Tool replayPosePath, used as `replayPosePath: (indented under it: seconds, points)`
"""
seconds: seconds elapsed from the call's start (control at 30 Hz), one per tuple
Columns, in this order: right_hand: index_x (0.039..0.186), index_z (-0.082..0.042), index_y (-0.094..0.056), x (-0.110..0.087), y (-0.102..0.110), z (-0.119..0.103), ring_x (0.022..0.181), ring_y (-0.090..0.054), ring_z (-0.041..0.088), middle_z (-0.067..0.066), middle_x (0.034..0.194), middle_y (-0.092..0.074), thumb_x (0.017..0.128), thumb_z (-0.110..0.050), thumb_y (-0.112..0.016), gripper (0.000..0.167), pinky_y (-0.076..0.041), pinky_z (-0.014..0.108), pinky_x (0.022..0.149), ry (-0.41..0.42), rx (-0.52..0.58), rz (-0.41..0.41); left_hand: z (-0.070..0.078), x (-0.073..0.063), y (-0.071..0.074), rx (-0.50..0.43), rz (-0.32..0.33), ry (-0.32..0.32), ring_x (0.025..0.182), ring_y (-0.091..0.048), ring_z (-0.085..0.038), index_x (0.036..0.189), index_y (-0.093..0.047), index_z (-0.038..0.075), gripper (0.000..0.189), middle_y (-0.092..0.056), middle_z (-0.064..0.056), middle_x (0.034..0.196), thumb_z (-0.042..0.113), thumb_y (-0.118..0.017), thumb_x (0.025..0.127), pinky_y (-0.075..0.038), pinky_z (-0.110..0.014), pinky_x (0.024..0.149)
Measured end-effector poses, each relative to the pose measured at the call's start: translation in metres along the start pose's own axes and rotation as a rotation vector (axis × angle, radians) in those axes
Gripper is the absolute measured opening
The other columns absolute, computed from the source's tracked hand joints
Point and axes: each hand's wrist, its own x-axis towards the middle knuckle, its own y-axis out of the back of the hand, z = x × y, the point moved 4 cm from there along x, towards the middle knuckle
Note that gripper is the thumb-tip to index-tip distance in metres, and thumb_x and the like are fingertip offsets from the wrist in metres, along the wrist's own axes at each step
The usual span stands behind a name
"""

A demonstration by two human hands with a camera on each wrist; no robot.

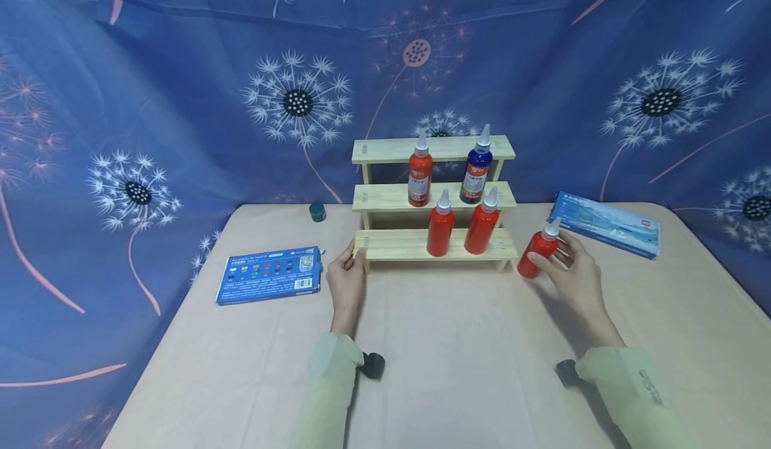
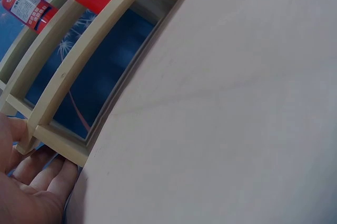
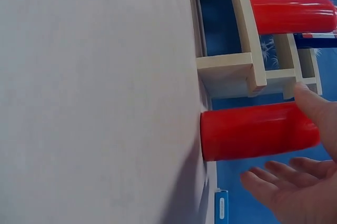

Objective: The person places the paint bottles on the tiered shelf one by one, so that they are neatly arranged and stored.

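On the table stands a three-tier wooden rack [image 1: 397,243]. My left hand [image 1: 346,280] grips the left end of its lowest shelf, thumb in front; in the left wrist view the fingers [image 2: 55,174] bend around the end by the leg. My right hand [image 1: 572,272] holds a red paint bottle [image 1: 536,251] with a pale pointed cap, just right of the rack. The thumb lies across its upper part, while several fingers [image 3: 260,184] are spread apart from it in the right wrist view. The bottle's base is right at the tabletop.
Two red bottles [image 1: 440,231] stand on the lowest shelf; a labelled red bottle [image 1: 419,178] and a dark blue bottle [image 1: 476,174] stand on the middle one. A blue paint box [image 1: 268,276] lies left, another blue box [image 1: 608,225] back right, and a small green jar [image 1: 317,212] back left.
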Motion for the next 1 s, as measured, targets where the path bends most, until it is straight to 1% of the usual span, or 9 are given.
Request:
replayPosePath:
  seconds: [0.17,0.27,0.37,0.5,0.67,0.73,0.9,1.0]
  points:
    - [0.155,-0.005,-0.019,0.006,-0.006,0.0,0.132,-0.039,0.052,0.029,0.151,-0.034,0.093,-0.037,-0.066,0.084,-0.04,0.062,0.102,0.01,-0.014,-0.015,0.0,0.0,0.001,-0.013,-0.003,0.01,0.119,-0.06,-0.021,0.135,-0.057,0.009,0.04,-0.058,-0.01,0.136,0.02,-0.062,0.097,-0.056,-0.028,0.091]
    - [0.154,-0.004,-0.022,0.009,-0.008,-0.001,0.131,-0.039,0.053,0.029,0.149,-0.036,0.093,-0.035,-0.066,0.081,-0.039,0.064,0.103,0.008,-0.019,-0.023,0.0,0.0,0.0,-0.021,-0.008,0.012,0.119,-0.061,-0.021,0.135,-0.057,0.01,0.04,-0.058,-0.009,0.136,0.02,-0.062,0.096,-0.056,-0.028,0.091]
    - [0.151,-0.001,-0.027,0.01,-0.01,-0.002,0.13,-0.041,0.053,0.03,0.146,-0.04,0.094,-0.032,-0.066,0.075,-0.039,0.064,0.103,0.002,-0.024,-0.03,-0.001,0.001,0.0,-0.023,-0.005,0.013,0.119,-0.061,-0.021,0.134,-0.058,0.01,0.04,-0.058,-0.009,0.135,0.02,-0.062,0.096,-0.055,-0.03,0.092]
    - [0.146,0.002,-0.034,0.009,-0.013,-0.004,0.126,-0.046,0.05,0.03,0.141,-0.046,0.094,-0.028,-0.066,0.068,-0.042,0.061,0.103,-0.007,-0.035,-0.016,-0.001,0.001,0.0,-0.03,-0.008,0.014,0.117,-0.062,-0.022,0.134,-0.058,0.01,0.04,-0.06,-0.011,0.133,0.02,-0.062,0.096,-0.055,-0.031,0.092]
    - [0.141,0.005,-0.041,0.006,-0.009,-0.002,0.122,-0.052,0.048,0.031,0.136,-0.052,0.093,-0.029,-0.067,0.065,-0.044,0.058,0.101,-0.003,-0.051,0.036,-0.001,0.001,0.0,-0.025,-0.019,0.016,0.116,-0.063,-0.021,0.135,-0.057,0.011,0.04,-0.058,-0.01,0.135,0.021,-0.062,0.096,-0.056,-0.029,0.091]
    - [0.141,0.005,-0.042,0.003,-0.008,-0.002,0.122,-0.053,0.048,0.03,0.135,-0.053,0.093,-0.03,-0.068,0.065,-0.045,0.058,0.101,-0.009,-0.055,0.042,-0.002,0.001,0.0,-0.021,-0.019,0.013,0.116,-0.062,-0.021,0.135,-0.057,0.011,0.04,-0.057,-0.009,0.137,0.021,-0.062,0.097,-0.056,-0.029,0.09]
    - [0.144,0.0,-0.041,-0.006,-0.004,-0.009,0.123,-0.052,0.045,0.026,0.138,-0.052,0.092,-0.039,-0.067,0.07,-0.045,0.059,0.102,-0.038,-0.068,0.029,-0.003,0.002,0.0,-0.021,-0.013,0.002,0.116,-0.063,-0.021,0.135,-0.057,0.01,0.039,-0.058,-0.01,0.136,0.019,-0.062,0.096,-0.056,-0.027,0.089]
    - [0.144,0.0,-0.042,-0.014,-0.002,-0.018,0.123,-0.053,0.045,0.026,0.136,-0.054,0.091,-0.04,-0.067,0.07,-0.044,0.059,0.102,-0.013,-0.076,0.021,-0.003,0.002,0.0,-0.021,-0.013,-0.003,0.117,-0.062,-0.021,0.134,-0.057,0.01,0.039,-0.058,-0.01,0.135,0.019,-0.062,0.097,-0.056,-0.026,0.09]
